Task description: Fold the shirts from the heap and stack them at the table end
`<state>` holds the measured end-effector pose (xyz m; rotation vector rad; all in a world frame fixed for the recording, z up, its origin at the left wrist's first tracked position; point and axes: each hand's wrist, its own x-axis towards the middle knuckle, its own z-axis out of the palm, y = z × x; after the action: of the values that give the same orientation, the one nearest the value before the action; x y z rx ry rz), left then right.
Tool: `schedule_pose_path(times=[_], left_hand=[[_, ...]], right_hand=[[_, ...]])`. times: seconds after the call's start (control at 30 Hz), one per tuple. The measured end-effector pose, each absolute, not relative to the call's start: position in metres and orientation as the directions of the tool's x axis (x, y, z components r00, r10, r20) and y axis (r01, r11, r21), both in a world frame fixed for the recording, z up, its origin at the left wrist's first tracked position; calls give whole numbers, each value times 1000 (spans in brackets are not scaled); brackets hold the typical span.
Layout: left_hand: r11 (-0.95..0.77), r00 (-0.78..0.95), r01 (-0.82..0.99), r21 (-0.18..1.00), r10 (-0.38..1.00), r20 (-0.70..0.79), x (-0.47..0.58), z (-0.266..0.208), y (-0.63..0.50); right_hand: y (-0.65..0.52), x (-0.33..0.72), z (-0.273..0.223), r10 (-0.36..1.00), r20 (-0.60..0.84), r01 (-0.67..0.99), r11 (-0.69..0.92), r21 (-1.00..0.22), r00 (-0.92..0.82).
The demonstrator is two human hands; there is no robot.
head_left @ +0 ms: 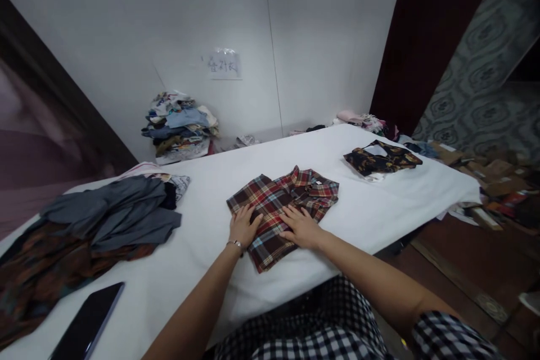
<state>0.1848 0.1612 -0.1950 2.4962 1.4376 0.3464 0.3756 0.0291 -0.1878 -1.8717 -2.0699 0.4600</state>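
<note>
A plaid shirt (270, 197) in red, brown, cream and blue lies partly folded on the white-covered table (211, 191), its collar toward the far right. My left hand (244, 228) rests flat on the shirt's left side, with fingers spread and a bracelet at the wrist. On the nearer middle of the shirt lies my right hand (301, 228), palm down, fingers stretched out. Both hands press on the fabric without gripping it. The cloth under my palms is hidden.
Grey and brown garments (126, 208) are heaped at the left, behind a dark phone (88, 320). A folded black patterned shirt (382, 158) lies at the right. Clothes are piled (181, 126) against the wall, below a handwritten paper sign (225, 64). Boxes (498, 174) crowd the floor at right.
</note>
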Motion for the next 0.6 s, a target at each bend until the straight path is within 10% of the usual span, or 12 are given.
schedule_pose_path(times=[0.33,0.6], left_hand=[[-227,257,686,692,964,61,143,-200,124],[-276,249,665,694,958,142,154,-199,115]], right_hand=[[12,409,-181,961,111,812,-149,-564,253],[38,407,-173,939,42,822,-276,-499,341]])
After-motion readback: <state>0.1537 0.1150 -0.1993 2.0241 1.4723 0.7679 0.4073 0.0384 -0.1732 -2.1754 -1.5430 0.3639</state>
